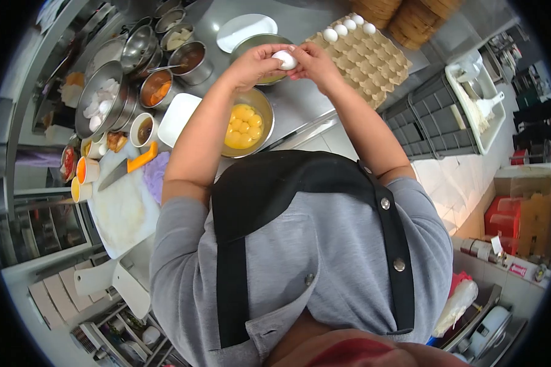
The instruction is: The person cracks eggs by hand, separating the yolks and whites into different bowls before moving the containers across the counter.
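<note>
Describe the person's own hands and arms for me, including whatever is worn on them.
The person's left hand and right hand show no gloves, rings or watches. Both forearms are uncovered below short, plain grey fabric sleeves, which carry no visible markings.

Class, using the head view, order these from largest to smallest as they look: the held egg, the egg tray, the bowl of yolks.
1. Egg tray
2. Bowl of yolks, partly hidden by a forearm
3. Held egg
</note>
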Demonstrator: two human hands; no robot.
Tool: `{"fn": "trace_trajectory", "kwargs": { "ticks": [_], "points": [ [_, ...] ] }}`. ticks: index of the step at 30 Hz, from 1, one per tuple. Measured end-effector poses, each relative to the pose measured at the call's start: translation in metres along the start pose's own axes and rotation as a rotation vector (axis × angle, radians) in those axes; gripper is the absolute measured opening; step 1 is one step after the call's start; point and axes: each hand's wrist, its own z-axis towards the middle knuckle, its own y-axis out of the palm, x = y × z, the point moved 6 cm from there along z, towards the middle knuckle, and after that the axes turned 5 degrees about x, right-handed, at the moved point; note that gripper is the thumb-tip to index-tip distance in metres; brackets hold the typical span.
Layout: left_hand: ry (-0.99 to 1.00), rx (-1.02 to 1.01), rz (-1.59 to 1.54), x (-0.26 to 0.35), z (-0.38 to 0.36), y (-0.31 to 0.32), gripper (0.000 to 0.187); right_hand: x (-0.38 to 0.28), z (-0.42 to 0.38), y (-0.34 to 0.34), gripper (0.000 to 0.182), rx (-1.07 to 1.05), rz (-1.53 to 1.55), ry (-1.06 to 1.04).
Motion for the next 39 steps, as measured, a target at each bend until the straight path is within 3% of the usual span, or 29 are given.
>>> {"fn": "trace_trajectory", "kwargs": {
  "ticks": [2,4,6,18,24,26,30,32,37,39],
  "points": [
    [0.008,0.063,-0.036,-0.009,0.005,-0.014,0.038,-0.011,0.018,0.008,0.036,-0.101,-0.272,-0.114],
    [0.028,0.189,-0.143,-0.016,0.008,-0.032,0.038,-0.008,0.030,0.015,0.033,-0.143,-0.339,-0.177],
    [0.030,0.265,-0.162,-0.010,0.004,-0.034,0.037,-0.020,0.029,0.029,0.036,-0.152,-0.527,-0.493],
    [-0.029,0.558,-0.112,-0.014,0.014,-0.061,0.032,-0.006,0.057,0.055,0.037,-0.124,-0.725,-0.432],
    [-0.065,0.560,-0.106,-0.012,0.016,-0.073,0.030,0.006,0.076,0.051,0.033,-0.173,-0.578,-0.404],
    [-0.082,0.566,-0.123,-0.009,0.015,-0.076,0.029,0.010,0.079,0.049,0.037,-0.294,-0.304,-0.238],
    [-0.102,0.411,-0.229,0.000,0.015,-0.079,0.029,0.014,0.079,0.040,0.034,-0.329,-0.098,-0.037],
    [-0.095,0.368,-0.266,0.007,0.011,-0.078,0.030,0.016,0.076,0.037,0.033,-0.409,0.208,0.136],
    [-0.022,0.396,-0.496,0.005,-0.001,-0.089,0.038,0.012,0.082,0.022,0.036,-0.413,0.374,0.113],
    [-0.049,0.460,-0.371,-0.004,-0.002,-0.092,0.040,0.006,0.084,0.018,0.036,-0.403,0.369,0.090]
  ]
}}
